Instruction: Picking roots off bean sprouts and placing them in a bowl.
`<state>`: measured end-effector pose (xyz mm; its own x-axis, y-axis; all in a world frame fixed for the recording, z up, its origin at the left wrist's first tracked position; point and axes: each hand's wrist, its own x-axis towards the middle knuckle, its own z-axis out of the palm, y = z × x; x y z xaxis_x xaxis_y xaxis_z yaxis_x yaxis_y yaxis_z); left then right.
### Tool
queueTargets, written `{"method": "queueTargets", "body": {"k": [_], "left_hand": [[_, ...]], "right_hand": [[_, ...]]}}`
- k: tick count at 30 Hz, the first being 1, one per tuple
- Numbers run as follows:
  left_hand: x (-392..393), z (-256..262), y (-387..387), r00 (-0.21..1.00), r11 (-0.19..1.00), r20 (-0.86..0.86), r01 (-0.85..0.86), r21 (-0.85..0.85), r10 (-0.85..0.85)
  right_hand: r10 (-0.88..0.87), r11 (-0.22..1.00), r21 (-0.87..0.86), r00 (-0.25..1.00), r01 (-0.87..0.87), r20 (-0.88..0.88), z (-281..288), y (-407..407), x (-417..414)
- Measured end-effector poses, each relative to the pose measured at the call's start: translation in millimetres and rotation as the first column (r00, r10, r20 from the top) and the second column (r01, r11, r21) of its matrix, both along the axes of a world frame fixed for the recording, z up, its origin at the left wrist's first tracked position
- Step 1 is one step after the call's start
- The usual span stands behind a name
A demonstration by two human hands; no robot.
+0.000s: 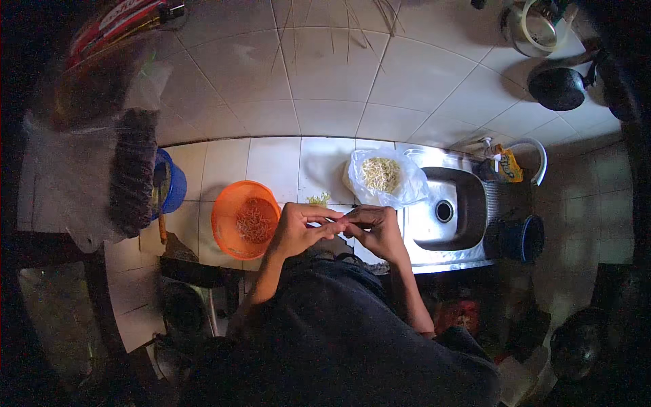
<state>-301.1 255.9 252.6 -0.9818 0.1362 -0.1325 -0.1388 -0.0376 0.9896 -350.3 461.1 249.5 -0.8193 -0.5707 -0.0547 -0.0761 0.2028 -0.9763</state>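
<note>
My left hand (305, 228) and my right hand (374, 229) meet fingertip to fingertip above the front of the tiled counter (274, 157). Their thumbs and fingers are pinched; anything between them is too small to make out. To the left of my left hand stands an orange plastic bowl (221, 216) with pale bean sprouts (255, 221) in it. Beyond my right hand lies an opened clear plastic bag (409, 185) holding a heap of bean sprouts (380, 174). A small pile of greenish scraps (319, 199) rests on the tiles just past my fingers.
A stainless steel sink (432, 203) adjoins the counter on the right. Behind it are a yellow pouch (510, 165) and a curved white pipe (542, 160). A blue bucket (175, 183) stands at left, a dark blue one (532, 238) right of the sink. Pans (557, 89) hang upper right.
</note>
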Motion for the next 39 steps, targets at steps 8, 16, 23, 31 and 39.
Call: {"method": "queueTargets", "body": {"k": [8,16,23,31,39], "left_hand": [[7.2,6.9,0.5,0.979,0.995,-0.181,-0.101,-0.015,0.096],[12.7,8.8,1.8,0.973,0.975,-0.104,-0.198,0.101,0.208],[13.5,12.5,6.0,0.96,0.953,-0.044,-0.267,0.14,0.276],[15.5,22.5,6.6,0.967,0.969,-0.1,-0.226,0.098,0.235],[20.3,25.3,6.7,0.976,0.982,-0.146,-0.174,-0.076,0.161]], "right_hand": [[-0.095,0.993,-0.068,0.995,0.095,0.006,2.9,-2.7,4.6],[-0.062,0.961,-0.244,0.964,0.128,0.26,13.8,3.2,8.0],[0.004,0.965,-0.26,0.983,0.044,0.181,13.9,4.4,5.9],[-0.017,0.951,-0.302,0.983,0.073,0.184,11.8,2.0,4.7],[-0.068,0.971,-0.221,0.992,0.091,0.108,23.7,1.0,7.4]]}}
